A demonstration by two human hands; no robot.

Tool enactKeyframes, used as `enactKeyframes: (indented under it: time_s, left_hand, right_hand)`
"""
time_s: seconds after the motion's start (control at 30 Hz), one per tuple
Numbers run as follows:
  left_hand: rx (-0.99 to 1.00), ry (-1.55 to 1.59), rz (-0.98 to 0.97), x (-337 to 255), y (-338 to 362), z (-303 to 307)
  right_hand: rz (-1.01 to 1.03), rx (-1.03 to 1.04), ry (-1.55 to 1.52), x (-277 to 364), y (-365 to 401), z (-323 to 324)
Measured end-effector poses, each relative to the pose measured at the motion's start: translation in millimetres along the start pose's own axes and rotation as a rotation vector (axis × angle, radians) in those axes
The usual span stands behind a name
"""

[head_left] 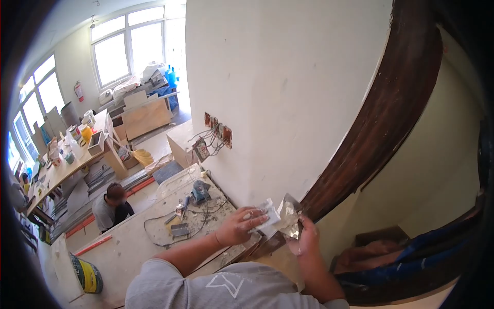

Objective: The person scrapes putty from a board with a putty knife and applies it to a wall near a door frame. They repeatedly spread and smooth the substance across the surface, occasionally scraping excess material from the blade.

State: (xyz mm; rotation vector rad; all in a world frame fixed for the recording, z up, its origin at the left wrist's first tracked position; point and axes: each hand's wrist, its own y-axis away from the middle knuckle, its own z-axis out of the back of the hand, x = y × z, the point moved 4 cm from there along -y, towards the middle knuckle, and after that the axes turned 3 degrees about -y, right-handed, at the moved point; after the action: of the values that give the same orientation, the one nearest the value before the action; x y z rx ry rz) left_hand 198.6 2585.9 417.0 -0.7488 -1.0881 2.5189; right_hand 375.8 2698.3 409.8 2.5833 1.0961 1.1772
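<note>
A white angular outline mark (225, 283) is printed on the grey shirt (206, 288) worn by the person; no lettering is seen in it, and the labels on the tubs are too small to be read. A broad flat blade smeared with white filler (270, 213) is held in the left hand (239, 225), with the fingers laid long over its top and the thumb closed under it. It is set against a shiny metal trowel plate carrying pale filler (288, 214), which is pinched from below by the curled fingers of the right hand (304, 240). Both tools are held together just in front of the white plastered wall (288, 92), beside the dark curved wooden frame (391, 113). Opened socket boxes with loose wires (216, 135) are seen higher on that wall. A blue power tool (199, 191) and cables are laid on the dusty board (154, 232) below. Yellow and white tubs (83, 132) are stood on a long wooden bench (62, 170), their contents hidden, and blue bottles (170, 77) are grouped by the window. A crouched person in grey (110, 206) is seen on the floor
</note>
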Motion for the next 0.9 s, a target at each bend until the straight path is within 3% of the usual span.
enactKeyframes:
  time_s: [0.1,0.17,0.23,0.27,0.37,0.53,0.73,0.83,0.9]
  left_hand:
    - [0.230,-0.117,-0.051,29.2,14.2,11.1]
    - [0.135,0.029,0.177,48.1,15.7,25.7]
    - [0.083,0.076,0.226,53.9,-2.1,49.9]
    - [0.021,0.098,0.201,37.7,-26.4,69.9]
    - [0.099,0.065,-0.009,18.2,-61.8,87.1]
    - [0.249,-0.040,-0.193,-1.0,-74.2,73.4]
    - [0.257,0.021,-0.169,16.9,-75.6,78.3]
    - [0.287,-0.009,-0.320,-2.7,-82.7,64.1]
    - [0.328,0.008,-0.304,-0.8,-85.3,65.2]
  right_hand:
    - [-0.007,0.112,-0.025,9.8,-6.6,-1.7]
    - [0.022,0.116,0.032,16.4,-9.4,-7.7]
    - [-0.058,0.127,0.097,15.9,-16.7,-7.7]
    - [-0.091,0.116,0.151,17.2,-14.9,-11.8]
    - [-0.139,0.097,0.274,12.1,-13.2,-24.6]
    - [-0.109,0.135,0.145,4.3,-15.5,-28.7]
    - [-0.010,0.083,0.103,4.1,-17.6,-20.0]
    - [0.026,0.032,0.174,-1.7,-26.3,-1.3]
    - [0.145,0.018,0.200,8.5,-28.3,5.5]
